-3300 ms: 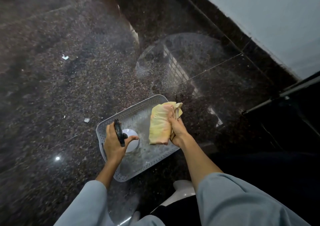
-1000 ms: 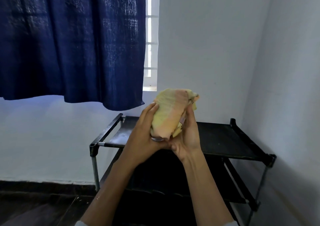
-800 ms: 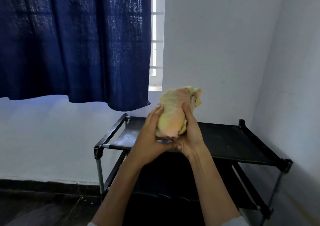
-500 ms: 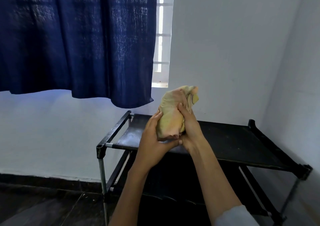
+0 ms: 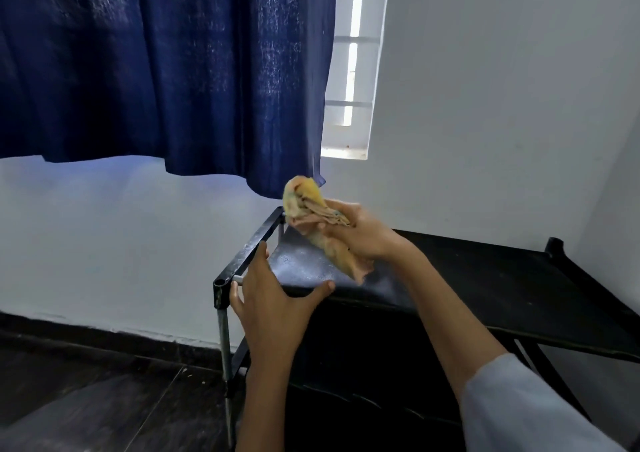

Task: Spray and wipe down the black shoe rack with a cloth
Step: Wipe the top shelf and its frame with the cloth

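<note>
right hand (image 5: 360, 233): fingers curled round a bunched yellow-and-pink cloth (image 5: 313, 216), holding it up over the left end of the rack's top shelf; motion-blurred, so finger detail is soft
cloth: wadded into a long roll, upper end sticks out past the fingers toward the curtain, lower end hangs close above the shelf; cannot tell whether it touches
left hand (image 5: 273, 299): spread, fingers straight, nothing in it; at the rack's front-left corner, thumb (image 5: 320, 288) along the front edge of the top shelf, fingers reach to the left side rail; contact looks likely, not certain
black shoe rack (image 5: 502, 278): stands on the floor in the room corner, against the white back wall and near the right wall; black fabric top shelf, metal upright (image 5: 224, 340) at front-left, lower tiers in shadow
top shelf surface: pale dusty patch at the left end, beneath the cloth
curtain (image 5: 166, 70): dark blue, hangs above and left of the rack, hem just behind the cloth
window (image 5: 351, 80): narrow strip showing right of the curtain
floor (image 5: 86, 392): dark, with dark skirting along the wall
sleeve (image 5: 519, 406): light grey, on the right forearm
</note>
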A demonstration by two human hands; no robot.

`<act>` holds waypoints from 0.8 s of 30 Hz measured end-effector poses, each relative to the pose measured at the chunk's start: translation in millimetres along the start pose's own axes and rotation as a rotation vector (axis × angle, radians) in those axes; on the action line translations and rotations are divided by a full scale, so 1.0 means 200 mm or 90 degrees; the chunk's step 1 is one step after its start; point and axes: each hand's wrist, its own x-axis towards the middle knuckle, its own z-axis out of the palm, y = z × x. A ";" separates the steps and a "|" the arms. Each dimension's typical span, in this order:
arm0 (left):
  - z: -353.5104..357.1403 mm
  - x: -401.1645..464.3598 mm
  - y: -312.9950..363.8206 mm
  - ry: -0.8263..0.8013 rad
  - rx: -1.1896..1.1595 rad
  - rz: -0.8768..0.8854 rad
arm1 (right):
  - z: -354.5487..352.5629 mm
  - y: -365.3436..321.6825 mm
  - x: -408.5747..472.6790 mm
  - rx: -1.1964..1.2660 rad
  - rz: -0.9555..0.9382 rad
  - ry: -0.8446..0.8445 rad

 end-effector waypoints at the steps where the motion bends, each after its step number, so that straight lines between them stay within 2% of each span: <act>1: 0.00 0.01 -0.01 -0.009 0.006 0.005 | 0.02 -0.01 0.02 -0.053 0.003 -0.032; 5: -0.03 0.04 -0.03 -0.038 0.020 -0.011 | 0.13 -0.04 0.06 -0.237 -0.001 -0.161; 8: -0.03 0.04 -0.04 -0.023 0.047 -0.019 | 0.17 -0.08 0.06 -0.276 0.014 -0.227; 11: -0.03 0.04 -0.04 -0.013 0.045 -0.015 | 0.20 -0.09 0.06 -0.302 0.022 -0.241; 18: -0.04 0.04 -0.01 -0.022 0.101 -0.014 | 0.21 -0.07 0.09 -0.480 -0.010 -0.136; 24: -0.04 0.04 0.00 -0.064 0.191 -0.036 | 0.22 -0.01 0.21 -0.546 0.037 -0.036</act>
